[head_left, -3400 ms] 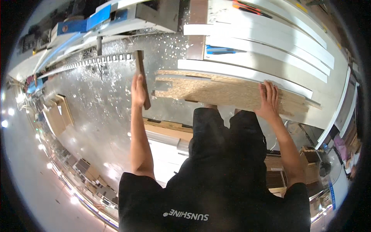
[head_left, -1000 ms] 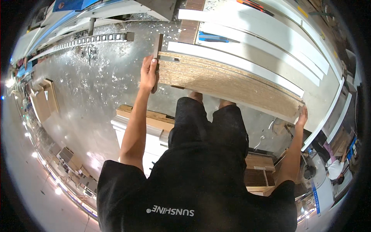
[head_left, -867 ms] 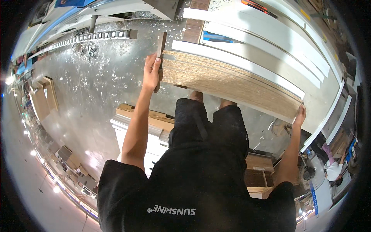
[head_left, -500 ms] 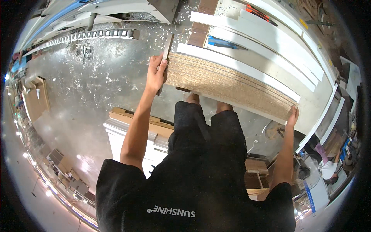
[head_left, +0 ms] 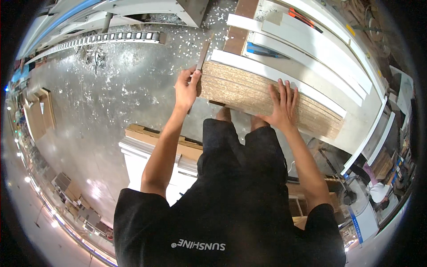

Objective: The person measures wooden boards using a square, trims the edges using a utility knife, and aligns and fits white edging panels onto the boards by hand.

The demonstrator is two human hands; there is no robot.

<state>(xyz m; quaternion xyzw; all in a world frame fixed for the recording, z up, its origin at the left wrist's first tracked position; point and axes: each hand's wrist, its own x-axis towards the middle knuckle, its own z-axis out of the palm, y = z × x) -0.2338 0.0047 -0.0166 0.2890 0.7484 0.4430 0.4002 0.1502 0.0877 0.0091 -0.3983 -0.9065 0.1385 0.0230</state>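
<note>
A stack of chipboard strips (head_left: 242, 84) lies on edge across the near side of the worktable, raw speckled edges facing up. At its left end my left hand (head_left: 187, 86) is closed round a thin brown strip (head_left: 204, 53), which stands crosswise against the strip ends. My right hand (head_left: 283, 104) rests flat on the stack right of its middle, fingers spread. Along the stack's far side runs a white board (head_left: 275, 80). Part of the brown strip is hidden behind my left hand.
Beyond the stack, white strips (head_left: 302, 55), a blue utility knife (head_left: 264, 50) and an orange-and-black one (head_left: 304, 20) lie on the worktable (head_left: 351, 127). White chips litter the floor (head_left: 133, 84). White panels and cardboard (head_left: 142, 135) stand near my left arm. Another person (head_left: 378, 193) is at far right.
My right hand has left the stack's right end and moved left onto its top edges, fingers spread. My left hand, still on the brown strip, has shifted slightly right with the stack's left end.
</note>
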